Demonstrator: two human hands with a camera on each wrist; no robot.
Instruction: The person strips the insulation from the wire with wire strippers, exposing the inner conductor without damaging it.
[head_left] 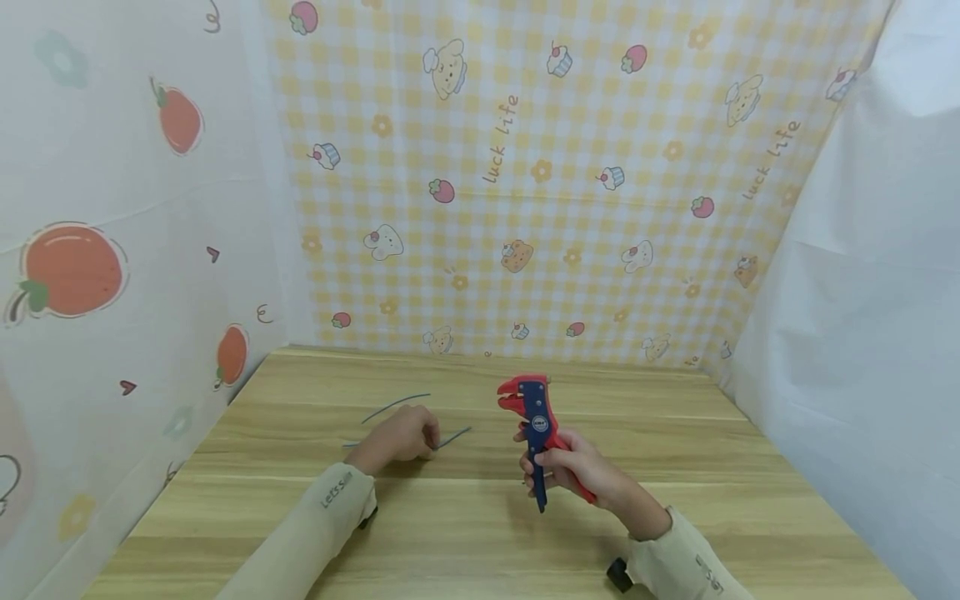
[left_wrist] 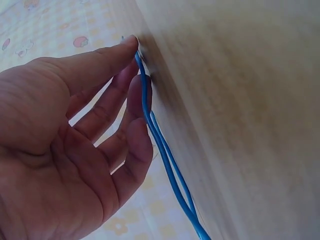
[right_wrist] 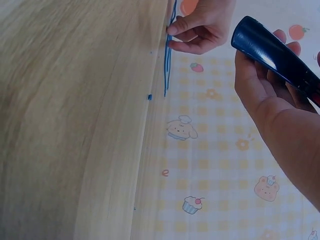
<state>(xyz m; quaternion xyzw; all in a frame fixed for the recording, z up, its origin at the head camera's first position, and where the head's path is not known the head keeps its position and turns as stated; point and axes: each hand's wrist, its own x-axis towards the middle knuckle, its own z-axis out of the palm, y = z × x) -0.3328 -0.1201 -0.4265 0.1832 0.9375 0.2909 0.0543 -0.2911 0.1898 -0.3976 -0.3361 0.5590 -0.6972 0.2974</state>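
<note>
My left hand is low over the wooden table, with a thin blue wire pinched between the thumb and a fingertip. The wire's far end sticks out to the right of the fingers in the head view. Another blue wire lies just beyond this hand, slightly curved. My right hand grips a wire stripper with red and dark blue handles. Its red jaws point away from me, parted, with nothing between them. In the right wrist view only a dark blue handle shows.
A tiny blue piece lies on the wooden table, near the wires. Yellow checked cloth hangs behind the table's back edge. A printed white sheet closes the left side, and plain white cloth the right.
</note>
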